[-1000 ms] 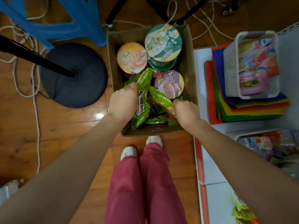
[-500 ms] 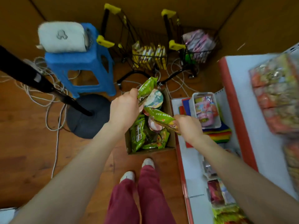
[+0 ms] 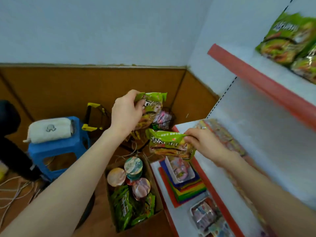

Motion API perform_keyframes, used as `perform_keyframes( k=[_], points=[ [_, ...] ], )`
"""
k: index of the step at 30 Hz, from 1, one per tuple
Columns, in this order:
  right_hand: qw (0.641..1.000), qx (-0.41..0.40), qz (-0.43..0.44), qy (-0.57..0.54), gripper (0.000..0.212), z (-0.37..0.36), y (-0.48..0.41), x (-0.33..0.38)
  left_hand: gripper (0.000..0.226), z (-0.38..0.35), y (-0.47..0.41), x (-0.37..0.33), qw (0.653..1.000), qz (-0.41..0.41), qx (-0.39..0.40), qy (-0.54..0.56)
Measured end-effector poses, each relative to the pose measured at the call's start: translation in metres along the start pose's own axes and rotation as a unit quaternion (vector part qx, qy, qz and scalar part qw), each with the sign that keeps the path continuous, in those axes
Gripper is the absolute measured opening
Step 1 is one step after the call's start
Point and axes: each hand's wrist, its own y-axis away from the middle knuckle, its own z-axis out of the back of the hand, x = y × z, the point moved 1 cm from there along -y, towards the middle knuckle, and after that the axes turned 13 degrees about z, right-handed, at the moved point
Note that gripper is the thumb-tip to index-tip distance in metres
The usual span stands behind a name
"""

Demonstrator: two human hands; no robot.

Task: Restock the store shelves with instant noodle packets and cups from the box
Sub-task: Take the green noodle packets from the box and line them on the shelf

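My left hand (image 3: 125,112) grips a green noodle packet (image 3: 151,106) held up in front of the far wall. My right hand (image 3: 205,144) pinches the top edge of a second green noodle packet (image 3: 169,145), which hangs just left of the shelf unit. Below both hands the cardboard box (image 3: 147,221) stands on the floor. It holds three noodle cups (image 3: 133,165) at its far end and several green packets (image 3: 125,206) at its near end. More green noodle packets (image 3: 290,38) lie on the upper shelf (image 3: 259,79) at the top right.
The lower shelves carry a white basket (image 3: 181,170) on a stack of coloured sheets and several wrapped goods. A blue stool (image 3: 58,147) with a white pouch stands at the left. Small shopping carts (image 3: 164,120) sit behind the box. Cables and a black stand lie at the far left.
Both hands have lifted out of the box, each with a green packet, and risen toward the shelves. The view has tilted up from the box to the wall and upper shelf.
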Motion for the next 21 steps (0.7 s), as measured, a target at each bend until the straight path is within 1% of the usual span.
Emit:
perform_keyframes(
  k=[3,8,11,15,21],
  points=[
    [0.998,-0.053,0.008,0.039,0.015,0.045,0.018,0.012,0.019,0.01,-0.004,-0.038,0.998,-0.015,-0.01,0.065],
    [0.988,-0.131,0.001,0.086,0.015,0.116,0.047,0.028,0.02,0.025,-0.013,-0.096,0.99,-0.052,-0.028,0.131],
    [0.973,-0.199,-0.008,0.112,0.013,0.156,0.066,0.034,0.021,0.028,-0.022,-0.133,0.984,-0.079,-0.039,0.153],
    [0.95,-0.277,-0.023,0.141,0.013,0.203,0.091,0.03,0.023,0.022,-0.028,-0.182,0.977,-0.085,-0.056,0.187],
    [0.913,-0.346,-0.055,0.209,0.015,0.277,0.131,0.0,0.023,-0.006,-0.026,-0.251,0.964,-0.107,-0.063,0.234]
  ],
)
